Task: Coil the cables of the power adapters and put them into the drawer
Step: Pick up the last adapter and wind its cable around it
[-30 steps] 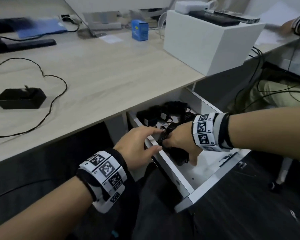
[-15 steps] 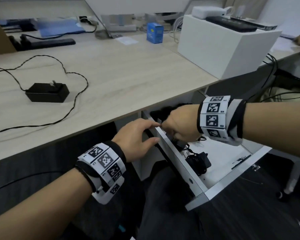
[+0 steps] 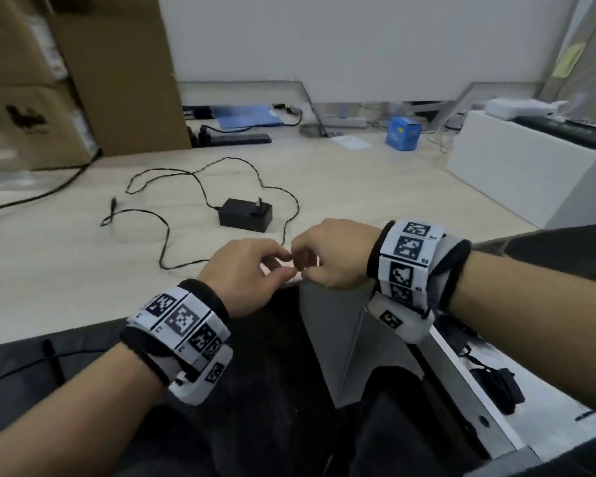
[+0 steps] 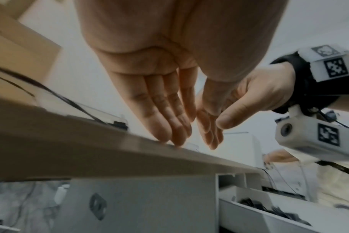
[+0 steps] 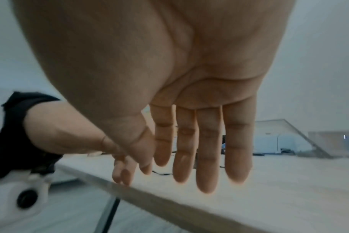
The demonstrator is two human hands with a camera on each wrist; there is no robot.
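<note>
A black power adapter (image 3: 245, 215) lies on the pale wooden table (image 3: 375, 187), its thin black cable (image 3: 166, 235) sprawled in loose loops to the left. My left hand (image 3: 276, 268) and right hand (image 3: 307, 263) meet at the table's front edge, just in front of the adapter, and hold nothing. In the left wrist view the left hand's fingers (image 4: 169, 126) are straight, with their tips on the table edge. In the right wrist view the right hand's fingers (image 5: 201, 157) hang straight above the tabletop. Low on the right, the white drawer (image 3: 461, 380) is pulled out with a coiled black adapter (image 3: 496, 387) inside.
Cardboard boxes (image 3: 117, 80) stand at the back left and a white box (image 3: 530, 173) at the right. A small blue box (image 3: 402, 134), a black power strip (image 3: 234, 139) and a blue folder (image 3: 248, 117) lie along the back. Another black cable (image 3: 38, 194) crosses the left side.
Both hands have come up out of the drawer to the table's front edge. The right hand left the coiled adapter in the drawer. The head view has swung up and left.
</note>
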